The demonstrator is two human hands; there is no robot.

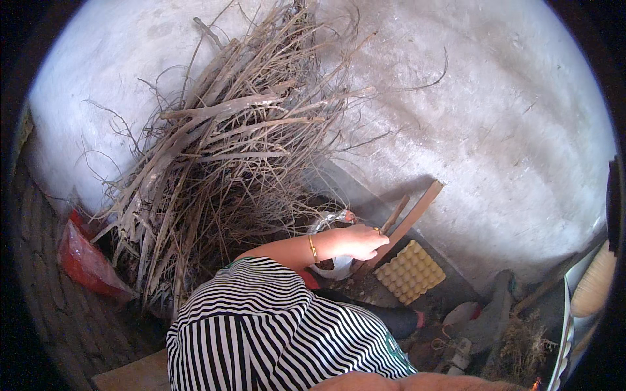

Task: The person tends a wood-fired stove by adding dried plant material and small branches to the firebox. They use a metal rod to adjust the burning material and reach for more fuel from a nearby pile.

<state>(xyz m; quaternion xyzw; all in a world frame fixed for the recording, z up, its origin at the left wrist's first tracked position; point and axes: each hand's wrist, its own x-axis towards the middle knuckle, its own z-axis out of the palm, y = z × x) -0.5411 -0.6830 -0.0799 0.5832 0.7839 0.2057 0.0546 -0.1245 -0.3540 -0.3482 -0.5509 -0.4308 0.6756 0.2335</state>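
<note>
My left hand [363,242], with a yellow bangle on its wrist, reaches across from the left. Its fingers are closed around the lower end of a short wooden stick [397,212]. Just behind the fingers a longer flat piece of wood [415,210] leans at a slant. Beneath the forearm is a whitish container or bag [337,274], partly hidden. A yellowish egg tray [412,272] lies right of the hand. My right hand is out of view; only part of that bare arm shows along the bottom edge.
A large pile of dry branches [220,132] leans against the pale wall [479,122]. A red plastic bag [88,264] is at the left. Dry brush [525,344] lies at the lower right, near a small flame [536,382].
</note>
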